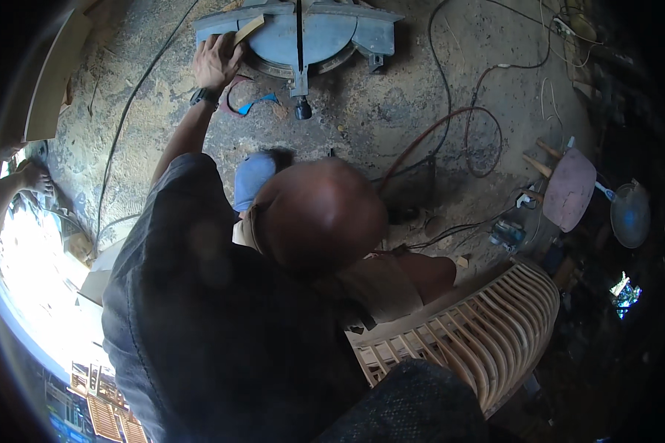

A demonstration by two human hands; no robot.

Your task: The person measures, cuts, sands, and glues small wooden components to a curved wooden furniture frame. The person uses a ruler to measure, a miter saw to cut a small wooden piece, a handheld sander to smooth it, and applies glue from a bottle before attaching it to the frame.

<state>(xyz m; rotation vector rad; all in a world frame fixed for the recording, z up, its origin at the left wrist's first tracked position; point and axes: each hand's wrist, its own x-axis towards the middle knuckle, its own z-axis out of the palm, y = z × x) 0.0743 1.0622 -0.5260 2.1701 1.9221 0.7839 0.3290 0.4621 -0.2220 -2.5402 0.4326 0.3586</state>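
Note:
My left hand (216,63) reaches forward to the left end of a grey-blue mitre saw base (295,37). Its fingers bend over the edge of the base, closed on a short wooden strip (250,29) that sticks out beside the thumb and lies slanted over the metal. A dark slot runs down the middle of the base, and a black knob (303,109) sits on its near side. My right hand is out of sight; only a dark sleeve (414,406) shows at the lower edge.
Beside my bent knee stands a slatted wooden frame (488,317). Cables and a reddish hose (499,140) snake over the dusty floor. A pink stool-like piece (569,190) is at the right. Another person's limb (33,177) enters at the left, below a leaning board (55,74).

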